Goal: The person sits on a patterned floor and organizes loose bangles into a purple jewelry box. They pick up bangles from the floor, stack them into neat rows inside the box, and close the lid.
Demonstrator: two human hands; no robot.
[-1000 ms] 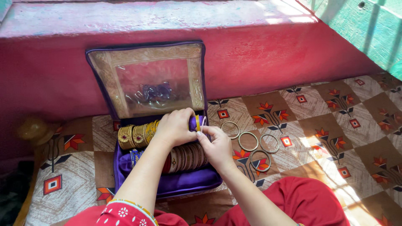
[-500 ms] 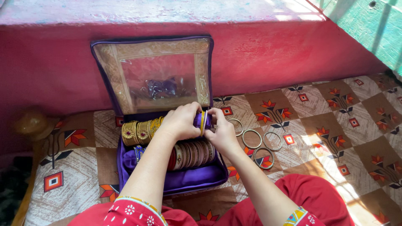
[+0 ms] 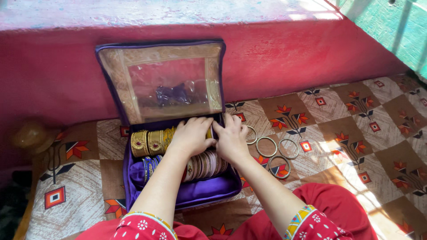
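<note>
At frame centre, both hands press side by side into the open purple box: the left hand on gold bangles, the right hand beside it. Whether either grips anything, I cannot tell. Loose rings lie right of the box.

A red wall rose behind a patterned cloth of brown and cream squares. Sunlight fell across the cloth's right side, beside a green wall.

Purple bangle box, gold-trimmed clear lid. Inside: gold bangles, blue ones. Right of box: silver rings on brown-cream floral cloth. Behind: red wall.
</note>
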